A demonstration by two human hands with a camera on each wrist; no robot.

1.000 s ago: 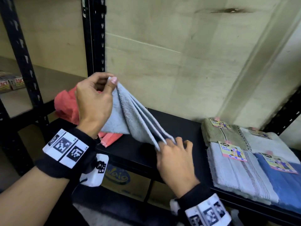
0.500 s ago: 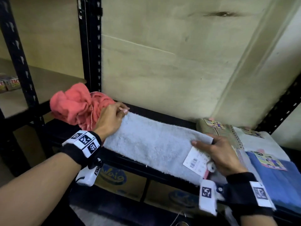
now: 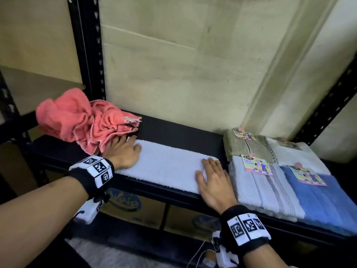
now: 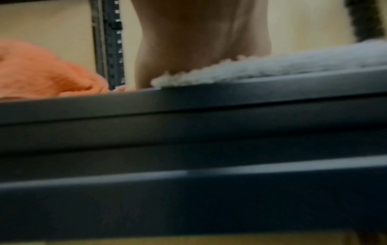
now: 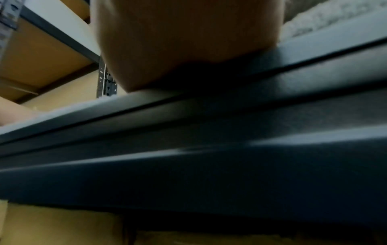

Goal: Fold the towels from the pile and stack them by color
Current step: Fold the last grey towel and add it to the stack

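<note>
Both hands now press flat, fingers straight, on the folded towel: left hand far-left end, right hand near-right end, no longer pinching.

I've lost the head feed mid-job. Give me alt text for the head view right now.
Both hands press flat on a folded light grey towel on a black shelf: left hand on its left end, right hand on its right end. A crumpled pink towel pile lies left; folded, tagged towels sit right.
</note>
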